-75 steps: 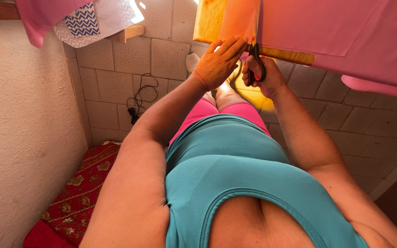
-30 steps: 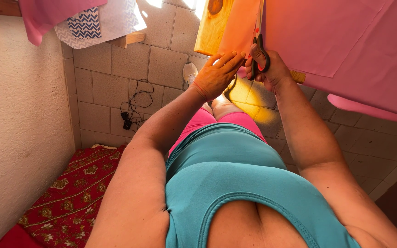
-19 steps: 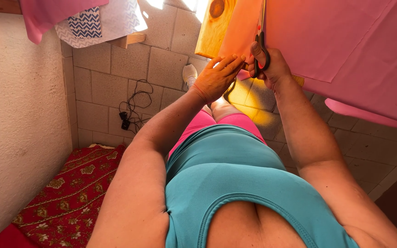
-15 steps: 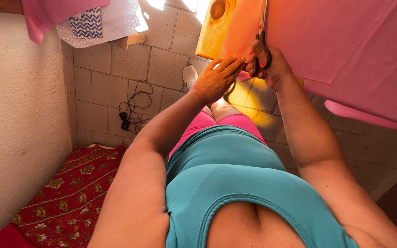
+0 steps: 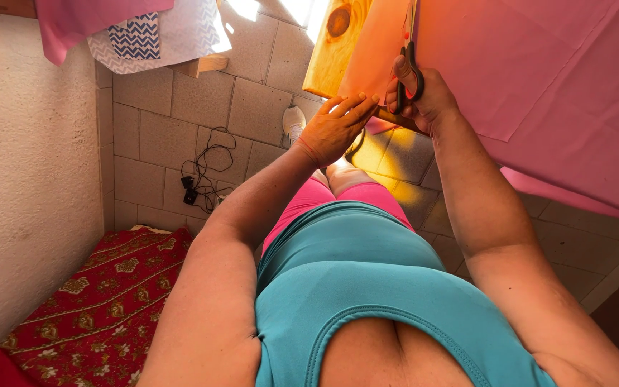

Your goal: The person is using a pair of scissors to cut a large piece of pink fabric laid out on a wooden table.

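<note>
A large pink sheet of fabric (image 5: pixel 539 79) lies over a wooden table (image 5: pixel 331 50) at the top right. My right hand (image 5: pixel 424 100) grips black-handled scissors (image 5: pixel 408 61) whose blades run up into the sheet. My left hand (image 5: pixel 338 125) rests flat with its fingers spread on the sheet's near edge, just left of the scissors. The scissor tips are cut off by the top of the view.
A tiled floor with a white shoe (image 5: pixel 294 122) and a tangled black cable (image 5: pixel 205 165) lies below. A red patterned rug (image 5: pixel 102 301) is at the lower left beside a rough white wall (image 5: pixel 23 186). Pink and patterned cloths (image 5: pixel 137 32) hang at the top left.
The scissors and my right hand have moved forward along the pink sheet. My left hand has stayed pressed on the edge, shifting slightly with it.
</note>
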